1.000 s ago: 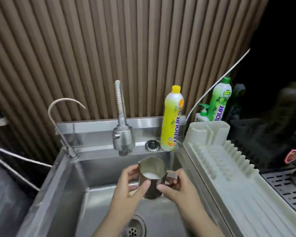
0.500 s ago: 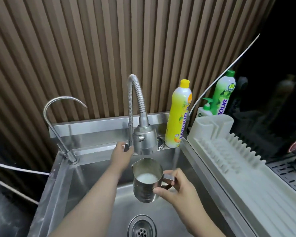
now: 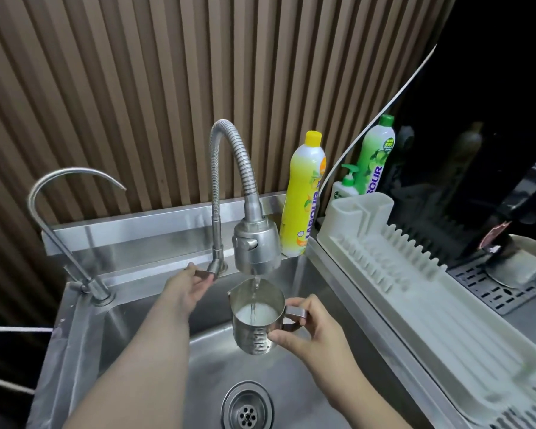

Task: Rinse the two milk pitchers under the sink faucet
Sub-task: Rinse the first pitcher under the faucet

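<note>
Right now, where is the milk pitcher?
In the head view the milk pitcher sits mid-frame over the sink, held by its handle in the right hand, directly under the faucet head, catching its thin stream.

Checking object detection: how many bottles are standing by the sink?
3. Yellow dish soap bottle on the sink's back ledge; small pump bottle and green bottle behind the white drying rack. Dark area at right may hide more.

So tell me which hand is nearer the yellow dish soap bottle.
Right. The right hand holds the pitcher by its handle, below the yellow bottle; the left hand is farther left, on the faucet lever.
</note>
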